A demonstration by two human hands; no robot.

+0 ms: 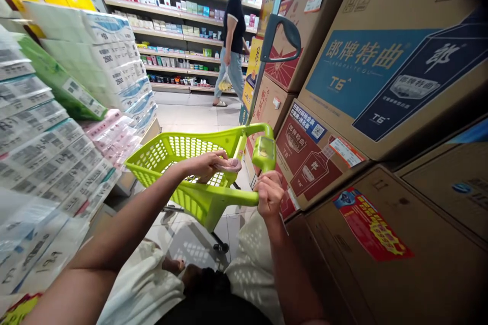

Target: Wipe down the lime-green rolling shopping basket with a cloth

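Note:
A lime-green shopping cart (pixel 213 208) with a perforated basket stands right in front of me. My right hand (pixel 270 193) is closed around the right end of its push handle (pixel 244 198). Over the basket's near part, my left hand (pixel 206 166) is closed on a small pinkish item (pixel 229 164), whose kind I cannot make out. On the handle's far corner sits a clear-topped holder (pixel 266 150). Inside the basket I see only its slotted wall and floor.
Stacked liquor cartons (pixel 366 71) line the right, beside a grey pole with a looped handle (pixel 282 38). Packs of tissue paper (pixel 41 127) rise on the left. Ahead, a person (pixel 233 35) carrying a bag walks past shelves (pixel 163 25) of boxed goods.

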